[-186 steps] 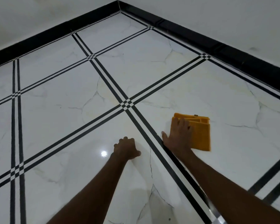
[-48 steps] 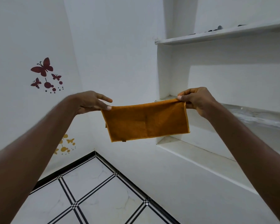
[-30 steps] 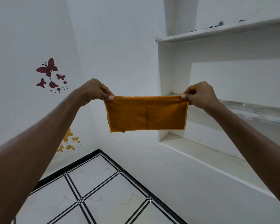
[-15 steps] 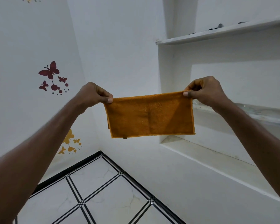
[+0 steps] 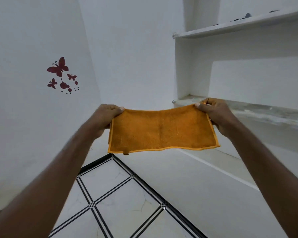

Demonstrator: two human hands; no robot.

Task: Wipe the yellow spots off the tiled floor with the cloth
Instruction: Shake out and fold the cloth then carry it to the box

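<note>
Cloth [image 5: 162,131]: orange, folded double, held up at mid-frame, well above the tiled floor [image 5: 120,203].
Left hand [image 5: 105,117]: thumb and curled fingers pinch the upper left corner.
Right hand [image 5: 215,115]: pinches the upper right corner likewise.
Yellow spots: none visible on the patch of floor at lower centre.
Butterfly stickers [image 5: 58,67]: upper left wall.
Shelves [image 5: 239,24]: right.
Risk: either pinch loosening would let that corner drop and the fold fall open.

Cloth [image 5: 162,131] spread in the air between left hand [image 5: 105,117] and right hand [image 5: 215,114], above the tiled floor [image 5: 120,203] by the room corner. Butterfly stickers [image 5: 58,73] on left wall. Shelves [image 5: 239,26] in right wall, behind right hand.
</note>
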